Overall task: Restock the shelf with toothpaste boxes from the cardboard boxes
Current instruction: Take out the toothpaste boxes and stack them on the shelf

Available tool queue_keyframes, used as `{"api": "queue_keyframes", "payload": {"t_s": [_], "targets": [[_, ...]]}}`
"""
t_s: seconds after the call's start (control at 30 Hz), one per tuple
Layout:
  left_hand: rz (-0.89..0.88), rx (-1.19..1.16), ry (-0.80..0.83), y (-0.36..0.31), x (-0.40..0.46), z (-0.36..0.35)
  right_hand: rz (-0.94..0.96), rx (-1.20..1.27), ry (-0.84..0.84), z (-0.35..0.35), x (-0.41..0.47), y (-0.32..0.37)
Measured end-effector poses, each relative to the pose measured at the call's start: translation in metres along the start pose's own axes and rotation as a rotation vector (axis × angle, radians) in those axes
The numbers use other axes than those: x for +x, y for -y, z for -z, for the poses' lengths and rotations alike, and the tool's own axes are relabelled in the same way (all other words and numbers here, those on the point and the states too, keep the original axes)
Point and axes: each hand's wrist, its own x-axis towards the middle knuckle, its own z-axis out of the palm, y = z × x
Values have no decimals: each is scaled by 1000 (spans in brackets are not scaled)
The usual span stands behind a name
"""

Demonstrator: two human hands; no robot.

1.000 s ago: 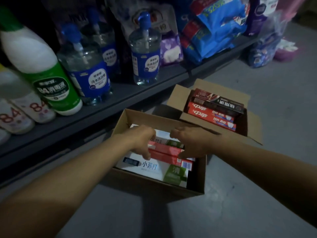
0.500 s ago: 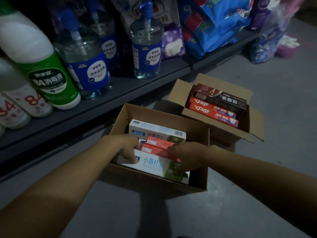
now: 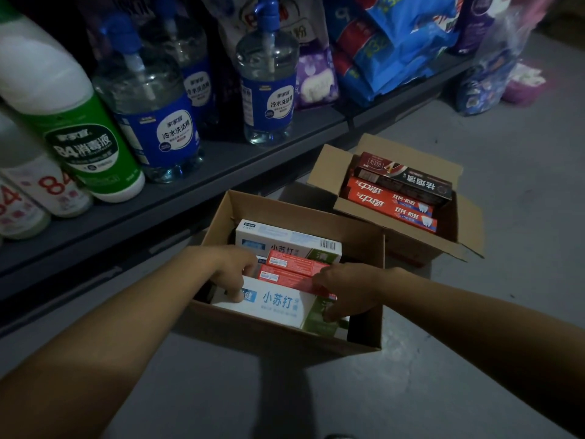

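Both hands reached into the near open brown cardboard box [image 3: 285,340] on the grey floor [image 3: 474,327]. The left hand [image 3: 232,274] and the right hand [image 3: 346,291] gripped the two ends of the white rectangular toothpaste box [image 3: 275,301] at the box's front. Behind it lay two red toothpaste boxes [image 3: 294,269]. Beyond this carton sat a second open cardboard box [image 3: 411,245], beside the dark shelf [image 3: 190,191].
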Motion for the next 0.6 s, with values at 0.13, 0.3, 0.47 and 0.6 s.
{"api": "queue_keyframes", "payload": {"t_s": [0.13, 0.3, 0.47, 0.6], "targets": [[17, -33, 3, -1, -3, 4, -8, 27, 10, 2, -1, 0], [-45, -80, -6, 3, -10, 12, -51, 113, 46, 0, 3, -6], [-71, -132, -53, 12, -25, 26, -44, 218, 32, 14, -2, -5], [-97, -123, -164, 17, -48, 50, -49, 178, -25, 53, -18, -3]]}}
